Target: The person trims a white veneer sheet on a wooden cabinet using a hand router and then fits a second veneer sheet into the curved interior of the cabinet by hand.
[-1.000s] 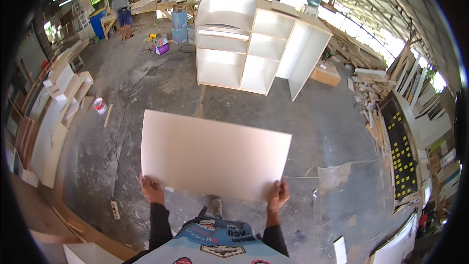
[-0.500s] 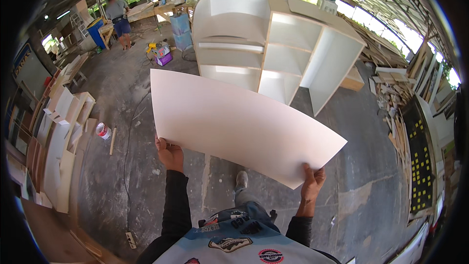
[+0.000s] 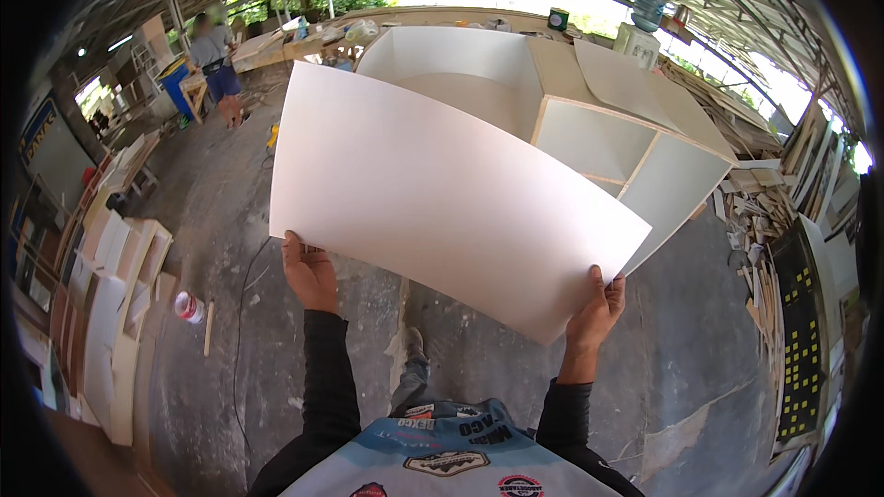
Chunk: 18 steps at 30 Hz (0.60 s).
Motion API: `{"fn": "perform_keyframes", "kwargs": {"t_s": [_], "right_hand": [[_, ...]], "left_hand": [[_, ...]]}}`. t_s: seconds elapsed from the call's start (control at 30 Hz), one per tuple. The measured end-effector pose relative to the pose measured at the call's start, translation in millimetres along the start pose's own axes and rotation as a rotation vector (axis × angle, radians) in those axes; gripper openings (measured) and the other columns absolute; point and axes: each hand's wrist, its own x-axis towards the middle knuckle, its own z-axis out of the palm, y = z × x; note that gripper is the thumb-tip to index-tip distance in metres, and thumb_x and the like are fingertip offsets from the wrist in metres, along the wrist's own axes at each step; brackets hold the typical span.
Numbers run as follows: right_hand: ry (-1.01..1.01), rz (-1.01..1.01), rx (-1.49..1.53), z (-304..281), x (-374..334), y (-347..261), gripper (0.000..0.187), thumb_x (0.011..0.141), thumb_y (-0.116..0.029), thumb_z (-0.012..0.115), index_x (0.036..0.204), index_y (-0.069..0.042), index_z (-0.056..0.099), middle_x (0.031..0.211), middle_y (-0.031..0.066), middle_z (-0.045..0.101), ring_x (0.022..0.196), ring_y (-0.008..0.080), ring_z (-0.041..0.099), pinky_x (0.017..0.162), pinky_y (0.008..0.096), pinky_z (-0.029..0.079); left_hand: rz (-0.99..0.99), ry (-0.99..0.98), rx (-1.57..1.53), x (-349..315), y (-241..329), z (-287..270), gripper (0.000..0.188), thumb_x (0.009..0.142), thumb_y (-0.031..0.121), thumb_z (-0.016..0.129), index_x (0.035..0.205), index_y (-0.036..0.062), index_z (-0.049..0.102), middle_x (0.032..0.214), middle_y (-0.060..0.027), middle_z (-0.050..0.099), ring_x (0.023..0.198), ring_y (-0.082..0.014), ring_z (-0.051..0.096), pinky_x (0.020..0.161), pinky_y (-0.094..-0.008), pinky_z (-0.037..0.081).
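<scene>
A large, thin white sheet (image 3: 442, 193) spans the space in front of me, slightly bowed, its left end higher than its right. My left hand (image 3: 309, 271) grips the lower left corner, thumb on the face and fingers behind. At the lower right end my right hand (image 3: 597, 308) pinches the edge in the same way. Behind the sheet stands a white cabinet (image 3: 599, 133) with open compartments and bare wood edges; the sheet hides much of its front. Another thin sheet (image 3: 622, 83) lies on the cabinet's top.
At left are a shelf unit (image 3: 129, 313), a paint tin (image 3: 190, 307), a wooden stick (image 3: 208, 328) and a cable (image 3: 239, 350) on the floor. Scrap wood (image 3: 764, 285) and a black panel (image 3: 796, 340) line the right. Far left, a person (image 3: 217, 69) stands by a workbench (image 3: 262, 51).
I have come closer to the cabinet, carrying the sheet. The sheet now stands higher in view and covers more of the cabinet. Both hands keep their hold.
</scene>
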Motion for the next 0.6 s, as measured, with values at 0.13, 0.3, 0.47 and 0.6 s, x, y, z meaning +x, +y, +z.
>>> {"fn": "perform_keyframes", "kwargs": {"t_s": [0.13, 0.3, 0.47, 0.6], "right_hand": [[0.098, 0.040, 0.181, 42.9, 39.4, 71.0, 0.017, 0.100, -0.003, 0.065, 0.117, -0.002, 0.063, 0.107, 0.0058, 0.071, 0.092, 0.0131, 0.066, 0.084, 0.0290, 0.052], [0.145, 0.127, 0.433, 115.9, 74.8, 137.1, 0.023, 0.101, -0.004, 0.063, 0.124, -0.004, 0.059, 0.114, 0.0079, 0.069, 0.103, 0.0189, 0.066, 0.092, 0.0360, 0.054], [0.201, 0.178, 0.590, 183.9, 104.8, 180.5, 0.027, 0.104, -0.007, 0.060, 0.130, -0.007, 0.056, 0.122, 0.0085, 0.066, 0.113, 0.0218, 0.063, 0.099, 0.0413, 0.052], [0.153, 0.167, 0.647, 205.8, 144.8, 206.9, 0.027, 0.105, -0.007, 0.058, 0.132, -0.008, 0.055, 0.125, 0.0080, 0.065, 0.115, 0.0225, 0.062, 0.102, 0.0434, 0.051]], "left_hand": [[-0.011, -0.124, 0.012, 72.5, -31.9, 77.6, 0.027, 0.105, 0.019, 0.061, 0.127, 0.0035, 0.058, 0.128, -0.0081, 0.064, 0.119, -0.0207, 0.061, 0.103, -0.0390, 0.050], [-0.261, -0.369, -0.037, 123.6, -107.9, 141.1, 0.023, 0.107, 0.017, 0.058, 0.125, 0.0020, 0.059, 0.128, -0.0101, 0.066, 0.118, -0.0219, 0.064, 0.102, -0.0387, 0.051], [-0.237, -0.575, -0.059, 175.9, -158.4, 171.7, 0.025, 0.108, 0.018, 0.057, 0.130, 0.0059, 0.062, 0.125, -0.0023, 0.068, 0.110, -0.0132, 0.064, 0.091, -0.0304, 0.053], [-0.197, -0.548, -0.011, 208.7, -189.2, 208.1, 0.025, 0.109, 0.019, 0.056, 0.129, 0.0051, 0.062, 0.120, 0.0000, 0.070, 0.105, -0.0092, 0.064, 0.086, -0.0261, 0.052]]}}
